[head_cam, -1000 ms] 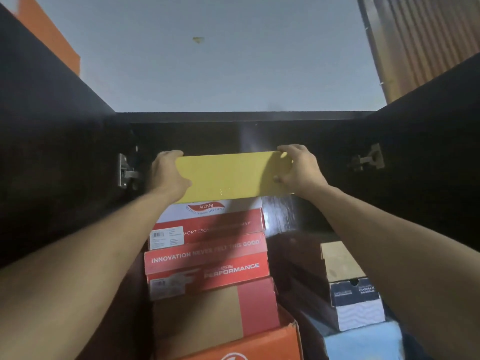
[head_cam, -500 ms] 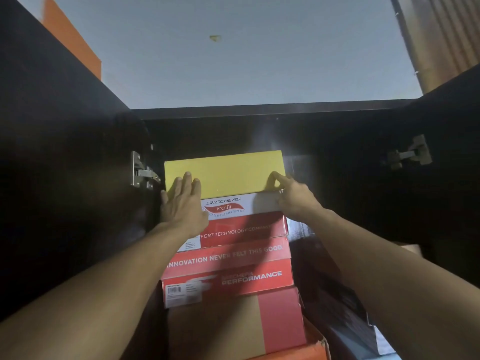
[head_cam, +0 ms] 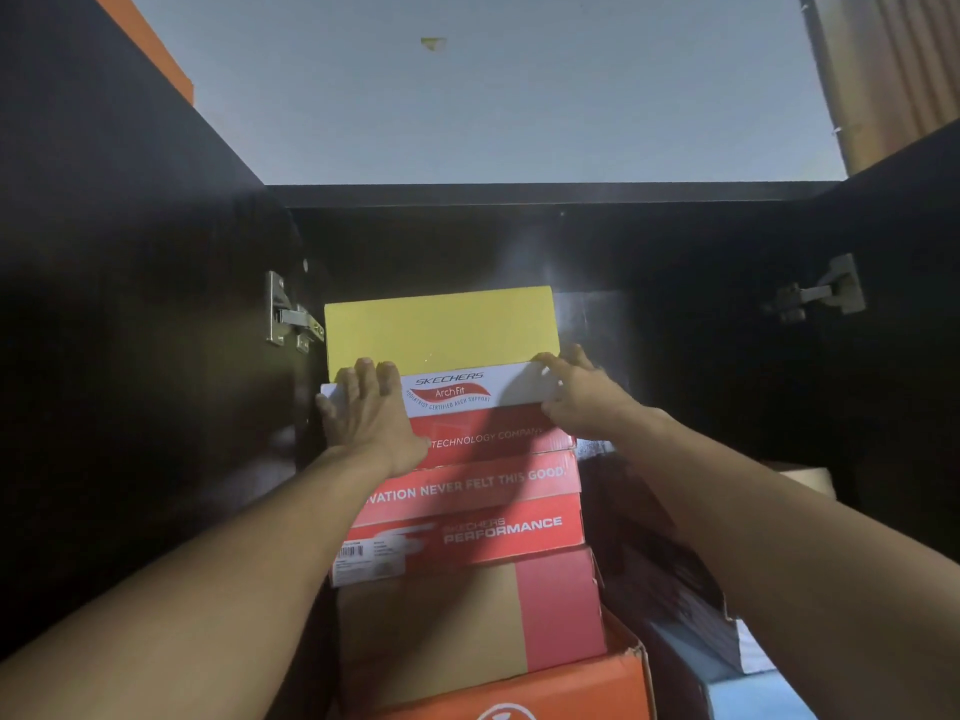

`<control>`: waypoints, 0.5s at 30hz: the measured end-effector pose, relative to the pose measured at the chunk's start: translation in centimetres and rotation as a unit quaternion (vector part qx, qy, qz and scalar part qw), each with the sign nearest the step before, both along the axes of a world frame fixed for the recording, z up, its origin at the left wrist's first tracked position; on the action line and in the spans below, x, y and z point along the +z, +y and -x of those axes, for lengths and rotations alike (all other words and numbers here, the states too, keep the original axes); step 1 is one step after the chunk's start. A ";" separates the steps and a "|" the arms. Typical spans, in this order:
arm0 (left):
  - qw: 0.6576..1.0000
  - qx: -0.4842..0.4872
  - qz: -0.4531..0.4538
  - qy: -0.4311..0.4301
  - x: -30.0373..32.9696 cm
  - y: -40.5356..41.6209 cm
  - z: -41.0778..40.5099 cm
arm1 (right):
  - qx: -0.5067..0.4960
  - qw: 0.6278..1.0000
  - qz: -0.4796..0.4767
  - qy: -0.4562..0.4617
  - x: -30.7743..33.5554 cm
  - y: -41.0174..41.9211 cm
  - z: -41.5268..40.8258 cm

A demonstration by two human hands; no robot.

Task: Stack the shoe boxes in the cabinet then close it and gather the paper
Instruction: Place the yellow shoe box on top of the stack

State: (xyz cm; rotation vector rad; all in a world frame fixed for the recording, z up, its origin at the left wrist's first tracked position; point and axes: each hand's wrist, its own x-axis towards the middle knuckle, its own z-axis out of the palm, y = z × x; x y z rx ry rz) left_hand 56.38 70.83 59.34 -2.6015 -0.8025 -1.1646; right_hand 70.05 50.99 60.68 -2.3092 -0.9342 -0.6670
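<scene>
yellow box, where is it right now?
In the head view the yellow box sits atop the left stack in the cabinet, directly on the white Skechers box, with the left hand and right hand at its lower corners.

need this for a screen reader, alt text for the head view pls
Two hands, left hand and right hand, press flat against a white Skechers box under a yellow box topping a stack of shoe boxes inside a dark open cabinet.

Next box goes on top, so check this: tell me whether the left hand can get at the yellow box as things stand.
Probably yes. The left hand lies flat on the white Skechers box directly beneath the yellow box, fingertips at its lower edge, with nothing between them.
</scene>
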 end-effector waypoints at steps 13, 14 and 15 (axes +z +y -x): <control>0.968 -0.233 0.045 0.084 -6.8 -11.5 0.6 | -0.110 0.992 0.059 0.025 -5.5 -12.0 7.9; 0.959 -0.264 0.054 0.087 -7.4 -12.7 1.1 | -0.121 0.990 0.069 0.028 -6.0 -13.3 8.8; 0.948 -0.297 0.070 0.089 -8.2 -13.7 1.6 | -0.131 0.988 0.073 0.030 -6.6 -14.5 9.5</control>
